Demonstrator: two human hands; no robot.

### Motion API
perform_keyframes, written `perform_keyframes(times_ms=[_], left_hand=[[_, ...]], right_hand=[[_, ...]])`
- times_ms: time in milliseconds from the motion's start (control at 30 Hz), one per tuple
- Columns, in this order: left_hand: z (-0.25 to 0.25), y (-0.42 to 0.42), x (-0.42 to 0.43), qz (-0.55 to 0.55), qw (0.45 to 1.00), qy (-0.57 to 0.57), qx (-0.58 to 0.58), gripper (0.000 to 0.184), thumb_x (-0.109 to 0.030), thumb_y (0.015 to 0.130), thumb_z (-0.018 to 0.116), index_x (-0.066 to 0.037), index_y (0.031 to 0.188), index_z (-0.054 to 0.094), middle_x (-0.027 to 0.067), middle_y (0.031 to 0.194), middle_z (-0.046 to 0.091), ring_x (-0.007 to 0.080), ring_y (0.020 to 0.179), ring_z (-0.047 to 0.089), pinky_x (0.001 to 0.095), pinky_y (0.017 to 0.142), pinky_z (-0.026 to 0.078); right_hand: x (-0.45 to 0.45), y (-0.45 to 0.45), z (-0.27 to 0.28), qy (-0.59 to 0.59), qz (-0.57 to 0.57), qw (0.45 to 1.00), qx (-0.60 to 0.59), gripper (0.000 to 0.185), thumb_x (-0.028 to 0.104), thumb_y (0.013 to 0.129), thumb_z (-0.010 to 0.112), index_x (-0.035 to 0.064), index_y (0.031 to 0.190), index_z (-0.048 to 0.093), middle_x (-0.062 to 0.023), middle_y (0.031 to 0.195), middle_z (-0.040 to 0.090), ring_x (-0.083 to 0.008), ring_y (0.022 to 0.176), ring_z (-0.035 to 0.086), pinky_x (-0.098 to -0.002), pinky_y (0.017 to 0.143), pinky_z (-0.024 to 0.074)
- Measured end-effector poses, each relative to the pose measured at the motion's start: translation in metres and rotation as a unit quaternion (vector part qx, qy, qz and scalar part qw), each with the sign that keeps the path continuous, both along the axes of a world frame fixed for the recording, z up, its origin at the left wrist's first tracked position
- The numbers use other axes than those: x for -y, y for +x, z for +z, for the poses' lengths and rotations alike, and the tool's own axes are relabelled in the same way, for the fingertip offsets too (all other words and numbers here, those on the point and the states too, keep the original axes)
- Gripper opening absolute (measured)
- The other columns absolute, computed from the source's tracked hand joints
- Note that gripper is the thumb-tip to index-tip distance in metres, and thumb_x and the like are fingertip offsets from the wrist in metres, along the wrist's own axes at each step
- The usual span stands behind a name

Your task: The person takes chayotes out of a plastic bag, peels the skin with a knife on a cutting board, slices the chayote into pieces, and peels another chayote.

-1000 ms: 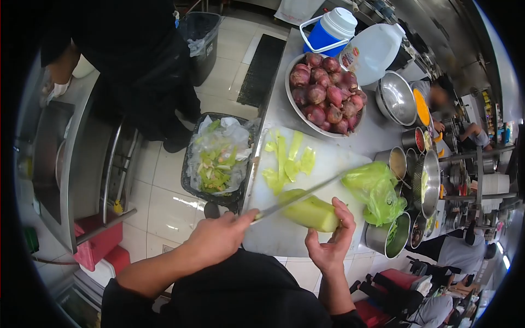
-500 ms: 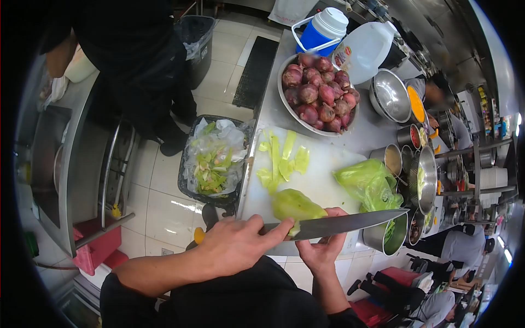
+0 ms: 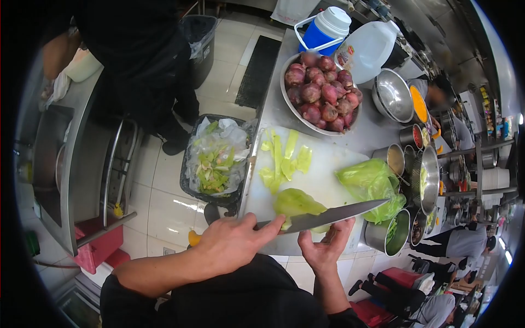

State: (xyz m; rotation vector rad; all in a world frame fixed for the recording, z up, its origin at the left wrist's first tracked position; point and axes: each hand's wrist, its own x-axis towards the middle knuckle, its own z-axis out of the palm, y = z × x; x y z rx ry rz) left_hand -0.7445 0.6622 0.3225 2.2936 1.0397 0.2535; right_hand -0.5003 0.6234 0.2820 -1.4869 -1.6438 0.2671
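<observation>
My left hand (image 3: 227, 243) grips a large knife (image 3: 328, 215), forefinger stretched along the blade's base. A yellow handle end (image 3: 194, 238) shows behind the wrist. The blade lies across a pale green, smooth, partly peeled vegetable (image 3: 295, 202) and points right; its exact kind is unclear. With thumb and fingers curled, my right hand (image 3: 327, 246) holds the vegetable's near right end below the blade, where the contact is partly hidden. Light green peel strips (image 3: 287, 158) are spread on the white cutting board (image 3: 322, 186). A green plastic bag (image 3: 369, 186) rests at the board's right side.
Red onions (image 3: 322, 95) fill a metal bowl behind the board. A blue-and-white jug (image 3: 325, 33) and several metal containers (image 3: 387, 232) crowd the counter. Below its left edge, a lined bin (image 3: 216, 158) holds green scraps. A person in black (image 3: 131, 60) stands at the left.
The knife has drawn back leftward and its tip has risen slightly. My right hand's fingers have shifted to the right and show more clearly beside the blade.
</observation>
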Motion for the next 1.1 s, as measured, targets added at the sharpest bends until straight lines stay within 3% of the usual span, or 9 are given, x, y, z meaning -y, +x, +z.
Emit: perform_keyframes(times_ms=[167, 267, 533, 633, 733, 833, 1100], left_hand=[[-0.014, -0.015, 0.010, 0.029, 0.998, -0.032, -0.043, 0.066, -0.009, 0.087, 0.061, -0.024, 0.150, 0.051, 0.0148, 0.088, 0.059, 0.0328, 0.062, 0.067, 0.0440, 0.056, 0.056], [-0.025, -0.026, 0.018, 0.053, 0.996, -0.027, -0.069, 0.066, -0.009, 0.088, 0.060, -0.025, 0.150, 0.050, 0.0156, 0.088, 0.059, 0.0333, 0.061, 0.066, 0.0443, 0.055, 0.056], [-0.038, -0.065, 0.026, 0.093, 0.982, -0.091, -0.138, 0.057, -0.012, 0.092, 0.059, -0.022, 0.148, 0.050, 0.0139, 0.087, 0.061, 0.0363, 0.065, 0.067, 0.0453, 0.058, 0.056], [-0.052, -0.077, 0.028, 0.086, 0.960, -0.149, -0.219, 0.055, -0.014, 0.094, 0.059, -0.021, 0.148, 0.049, 0.0147, 0.090, 0.065, 0.0376, 0.070, 0.068, 0.0476, 0.060, 0.056], [-0.065, -0.074, 0.037, 0.092, 0.974, -0.161, -0.128, 0.054, -0.017, 0.096, 0.058, -0.021, 0.148, 0.047, 0.0161, 0.093, 0.067, 0.0381, 0.073, 0.069, 0.0488, 0.063, 0.056], [-0.037, -0.047, 0.020, 0.084, 0.980, -0.158, -0.089, 0.055, -0.014, 0.095, 0.057, -0.021, 0.148, 0.047, 0.0163, 0.094, 0.066, 0.0377, 0.074, 0.070, 0.0474, 0.063, 0.057], [-0.031, -0.003, 0.000, 0.025, 0.994, -0.095, -0.055, 0.065, -0.009, 0.092, 0.054, -0.021, 0.154, 0.042, 0.0182, 0.098, 0.062, 0.0377, 0.073, 0.071, 0.0473, 0.062, 0.057]], right_hand=[[-0.004, 0.004, 0.003, -0.007, -0.007, 0.999, -0.031, 0.055, 0.001, 0.069, 0.081, 0.0042, 0.116, 0.054, -0.0170, 0.118, 0.048, -0.0309, 0.110, 0.052, -0.0408, 0.094, 0.0470], [-0.003, 0.006, 0.008, -0.039, 0.008, 0.999, -0.018, 0.059, -0.004, 0.069, 0.076, 0.0057, 0.120, 0.049, -0.0154, 0.125, 0.042, -0.0281, 0.119, 0.049, -0.0391, 0.106, 0.0426], [-0.009, 0.003, 0.009, -0.048, 0.006, 0.998, -0.035, 0.059, -0.005, 0.069, 0.074, 0.0063, 0.121, 0.048, -0.0154, 0.124, 0.043, -0.0279, 0.119, 0.049, -0.0390, 0.104, 0.0443], [-0.009, 0.005, 0.010, -0.043, 0.010, 0.999, -0.022, 0.059, -0.006, 0.069, 0.073, 0.0067, 0.120, 0.047, -0.0153, 0.125, 0.042, -0.0278, 0.119, 0.049, -0.0395, 0.104, 0.0447], [-0.007, 0.010, 0.006, -0.042, 0.002, 0.999, -0.021, 0.058, -0.005, 0.070, 0.073, 0.0070, 0.119, 0.047, -0.0155, 0.125, 0.043, -0.0284, 0.119, 0.049, -0.0401, 0.105, 0.0443], [-0.001, 0.012, 0.003, -0.041, 0.012, 0.999, -0.022, 0.057, -0.004, 0.070, 0.074, 0.0072, 0.118, 0.046, -0.0161, 0.124, 0.043, -0.0291, 0.119, 0.049, -0.0405, 0.105, 0.0438], [0.002, 0.007, 0.006, -0.032, 0.024, 0.999, -0.004, 0.056, 0.000, 0.070, 0.077, 0.0073, 0.117, 0.047, -0.0167, 0.124, 0.044, -0.0283, 0.117, 0.049, -0.0393, 0.104, 0.0431]])
